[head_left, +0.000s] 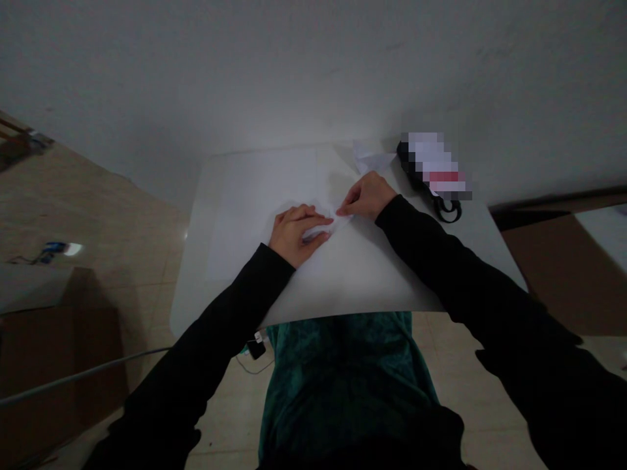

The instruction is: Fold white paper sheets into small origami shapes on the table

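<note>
Pinching lightly, our right grip closes on the pointed end of a folded white paper, while our left grip is not clenched: it lies palm down over the paper's body, fingers curved across it, pressing it to the surface. The paper sits near the middle of that white surface, mostly hidden under the left hand.

We judge it very light, soft and thin, quick to crease or tear and likely to slide on such a smooth top. Its folded edges and the tip look like the safest places to take hold, with a flat palm keeping the layers from springing apart.

Behind the right hand, near the far edge, lies a second piece of folded white paper. Just beside it is a black package with a white and red label, but the label is pixelated and we can read no brand or writing on it. In front of that package lies a black loop, perhaps a cord or a handle; we cannot tell which.

A paler rectangular sheet lies flat to the left of our hands. Black sleeves cover both our arms, and a teal garment shows below the near edge. Beyond the surface is a tiled floor.
</note>
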The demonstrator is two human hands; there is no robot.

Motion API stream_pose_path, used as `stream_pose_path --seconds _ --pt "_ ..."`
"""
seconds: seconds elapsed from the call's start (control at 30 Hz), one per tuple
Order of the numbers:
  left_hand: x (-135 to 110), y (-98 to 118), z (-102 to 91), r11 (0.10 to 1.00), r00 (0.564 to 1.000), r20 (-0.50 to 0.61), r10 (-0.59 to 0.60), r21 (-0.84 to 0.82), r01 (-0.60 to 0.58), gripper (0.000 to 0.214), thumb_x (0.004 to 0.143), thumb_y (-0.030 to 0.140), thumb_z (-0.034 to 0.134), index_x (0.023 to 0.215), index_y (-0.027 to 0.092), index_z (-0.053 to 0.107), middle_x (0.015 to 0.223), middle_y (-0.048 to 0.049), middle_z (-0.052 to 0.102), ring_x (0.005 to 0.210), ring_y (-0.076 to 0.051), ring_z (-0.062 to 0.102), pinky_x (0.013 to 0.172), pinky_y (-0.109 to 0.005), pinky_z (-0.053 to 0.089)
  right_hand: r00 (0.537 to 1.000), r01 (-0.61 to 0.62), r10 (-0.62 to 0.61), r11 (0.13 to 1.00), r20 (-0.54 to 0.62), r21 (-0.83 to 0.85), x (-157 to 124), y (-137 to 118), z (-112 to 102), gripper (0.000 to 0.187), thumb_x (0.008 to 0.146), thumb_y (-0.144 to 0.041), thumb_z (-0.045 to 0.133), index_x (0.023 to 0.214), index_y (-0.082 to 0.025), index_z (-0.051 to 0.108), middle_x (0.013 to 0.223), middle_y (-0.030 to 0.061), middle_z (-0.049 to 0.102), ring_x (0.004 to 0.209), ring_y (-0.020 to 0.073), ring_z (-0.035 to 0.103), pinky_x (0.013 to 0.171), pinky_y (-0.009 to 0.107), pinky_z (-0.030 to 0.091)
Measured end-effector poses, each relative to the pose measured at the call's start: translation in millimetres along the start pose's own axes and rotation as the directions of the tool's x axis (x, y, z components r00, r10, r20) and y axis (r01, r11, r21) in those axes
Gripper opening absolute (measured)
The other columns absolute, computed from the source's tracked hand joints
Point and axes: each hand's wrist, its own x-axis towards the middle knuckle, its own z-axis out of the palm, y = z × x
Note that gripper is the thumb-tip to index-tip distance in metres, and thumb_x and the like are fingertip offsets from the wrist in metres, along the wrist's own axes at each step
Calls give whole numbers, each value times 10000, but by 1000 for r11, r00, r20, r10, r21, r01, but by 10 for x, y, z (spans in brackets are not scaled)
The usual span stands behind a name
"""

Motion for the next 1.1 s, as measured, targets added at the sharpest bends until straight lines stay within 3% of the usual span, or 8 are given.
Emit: stream_pose_path --seconds 0.17,0.37,0.6,0.77,1.1 --pt "-4 36 -30 997 999 11 32 70 -33 219 867 362 631 1057 316 729 1128 -38 684 1113 -223 597 1006 -461 386 998 -54 54 998 10 -21 -15 -43 -12 151 580 -261 837 593 -169 719 559 28 654 604 168 610 611 292 471" --pt "-14 78 -56 987 995 70 71 139 -80 208 917 342 573 1073 319 709 1310 -16 647 1229 -231 568 1093 -514 267 1000 -1 2 1000 -26 20 -33 16 31 161 583 -291 828 602 -182 711 566 13 668 604 160 622 600 266 478" --pt "-9 74 -63 985 992 97 77 149 -91 225 924 340 554 1094 316 699 1314 -20 643 1241 -238 570 1063 -515 308 998 -50 50 999 -42 3 -88 -38 80 158 643 -299 797 654 -158 727 615 36 688 615 149 621 605 256 466" --pt "-13 90 -65 984 995 81 52 166 -65 218 918 350 563 1085 342 703 1302 -24 652 1222 -259 575 1057 -563 235 992 -97 96 995 -84 -5 -119 -49 138 164 661 -300 781 714 -149 751 684 60 719 653 164 636 639 268 469" --pt "-2 92 -73 984 992 90 83 153 -96 221 927 344 550 1071 307 713 1299 -29 654 1184 -251 597 978 -495 309 990 -13 17 999 -141 32 -130 7 182 149 657 -305 758 664 -158 733 608 20 677 608 143 607 606 259 448"
